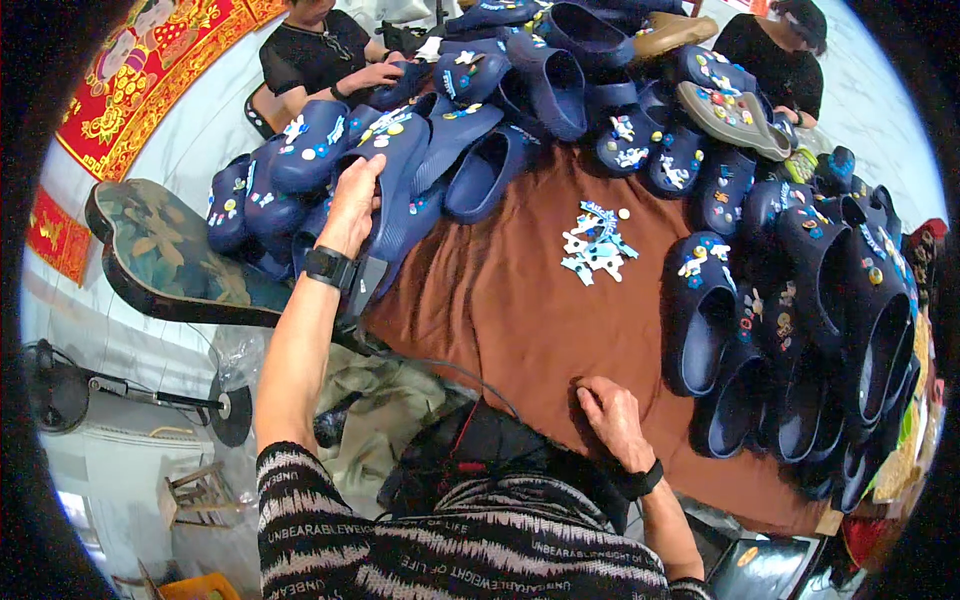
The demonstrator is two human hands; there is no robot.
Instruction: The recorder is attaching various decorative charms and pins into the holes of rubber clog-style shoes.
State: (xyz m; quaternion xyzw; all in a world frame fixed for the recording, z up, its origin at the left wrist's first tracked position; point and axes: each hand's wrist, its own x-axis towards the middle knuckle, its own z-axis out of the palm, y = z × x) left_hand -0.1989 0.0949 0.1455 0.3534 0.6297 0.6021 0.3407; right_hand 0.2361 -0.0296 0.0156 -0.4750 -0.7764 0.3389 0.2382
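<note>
At the pile's left edge, my left hand (352, 208) closes on a navy clog (402, 165) with small charms on its upper. The thumb and fingers grip its side, and other clogs crowd around it. Near the table's front edge, my right hand (612, 422) rests on the brown cloth (520, 310) with its fingers curled in. No object shows in it. A small heap of white and blue shoe charms (597, 247) lies farther off on the cloth, with one round pale charm (624, 213) beside it.
More navy clogs (700, 325) line the right side, and a grey clog (735, 118) tops the far pile. Across the table, one person (325, 60) handles a navy clog; another person (770, 65) sits far right. A padded floral chair back (180, 255) stands left.
</note>
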